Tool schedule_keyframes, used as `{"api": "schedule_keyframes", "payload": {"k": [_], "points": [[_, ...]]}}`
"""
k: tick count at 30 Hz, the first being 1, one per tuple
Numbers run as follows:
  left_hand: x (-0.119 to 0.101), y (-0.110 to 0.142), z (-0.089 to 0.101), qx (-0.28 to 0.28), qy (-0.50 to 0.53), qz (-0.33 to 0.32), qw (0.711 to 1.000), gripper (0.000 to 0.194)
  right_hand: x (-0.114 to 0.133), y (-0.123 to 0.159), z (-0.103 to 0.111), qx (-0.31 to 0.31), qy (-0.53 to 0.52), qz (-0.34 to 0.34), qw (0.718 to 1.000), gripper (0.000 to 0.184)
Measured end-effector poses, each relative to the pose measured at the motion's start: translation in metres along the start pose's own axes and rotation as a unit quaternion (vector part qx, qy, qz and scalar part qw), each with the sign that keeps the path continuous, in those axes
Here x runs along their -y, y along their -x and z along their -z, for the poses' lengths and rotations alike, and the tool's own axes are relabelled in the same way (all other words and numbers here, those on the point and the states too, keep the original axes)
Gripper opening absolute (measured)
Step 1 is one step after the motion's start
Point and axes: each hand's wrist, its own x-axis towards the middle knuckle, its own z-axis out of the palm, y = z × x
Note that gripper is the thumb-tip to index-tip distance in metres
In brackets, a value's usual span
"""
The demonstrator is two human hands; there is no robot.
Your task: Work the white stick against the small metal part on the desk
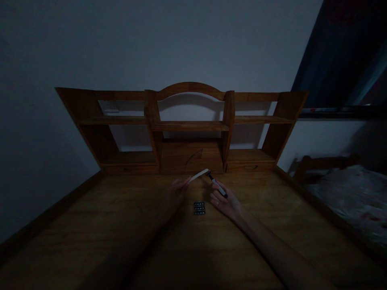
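Fingers (214,196) of right hand (226,203) clenched on razor (216,185), slanted up-left to tip of white strip (198,175) pinched by left hand (173,196); contact unclear.

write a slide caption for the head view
Dim light: left hand holds a pale strip, right hand a razor-like tool, over a wooden desk.

Left hand (174,195), right hand (225,202) bare; right forearm (269,243) bare, slender; left forearm (151,231) dim, detail unclear.

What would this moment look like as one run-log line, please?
left hand: holding pale strip | right hand: holding razor-like tool, head at strip's tip | desk: small dark pack lying flat
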Motion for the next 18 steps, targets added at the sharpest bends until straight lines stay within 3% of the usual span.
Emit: {"api": "schedule_keyframes", "payload": {"k": [4,9,14,18], "points": [[-0.0034,0.0003,0.0011,0.011,0.001,0.007,1.000,0.039,0.0006,0.0000,0.0005,-0.002,0.012,-0.001,1.000,0.035],[0.0034,0.0002,0.0025,-0.020,-0.009,0.035,0.999,0.037,0.0005,-0.0004,0.0007,0.002,0.022,-0.005,1.000,0.036],[0.0015,0.0016,-0.0011,0.005,-0.014,-0.010,1.000,0.039,-0.0015,-0.0025,0.0034,0.011,0.020,-0.005,1.000,0.035],[-0.0004,0.0017,-0.0022,0.018,-0.042,-0.012,0.999,0.039,-0.0025,-0.0036,0.0039,0.023,0.035,-0.005,0.999,0.036]]}}
